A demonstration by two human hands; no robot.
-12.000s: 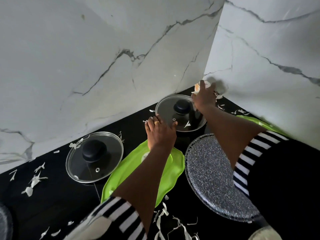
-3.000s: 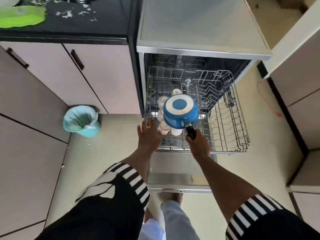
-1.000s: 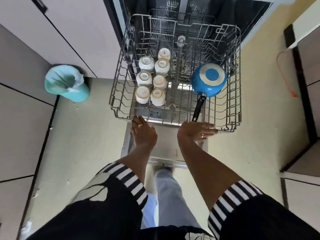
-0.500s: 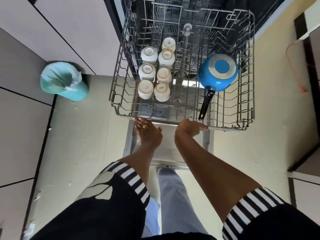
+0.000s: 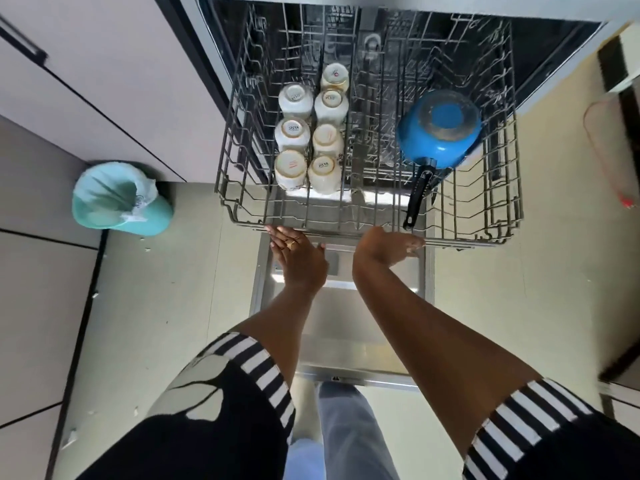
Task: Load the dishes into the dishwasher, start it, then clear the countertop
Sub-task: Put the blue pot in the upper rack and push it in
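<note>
- Dishwasher stands open at the top of the view, built in beside pale cupboard fronts, its inside dark behind the wire.
- Its door lies folded down flat, steel side up, reaching towards the person's legs.
- A wire rack is pulled out over the door; the front rail runs just above both hands.
- A teal bin with a pale liner stands on the floor to the left of the rack, close against the cupboards.
- A blue saucepan sits upside down in the right half of the rack, slightly tilted, its black handle pointing towards the front rail and ending just short of it.
- The left hand is flat with the fingers straight and together, tips at the front rail near its left end; it grasps nothing. A ring shows on one finger.
- The right hand is turned sideways, fingers stretched out towards the right along the underside of the front rail, just below the handle's end; it holds nothing, and whether it touches the rail I cannot tell.
- Seven white cups stand mouth down in the left half of the rack, in two close rows, well apart from the saucepan.
</note>
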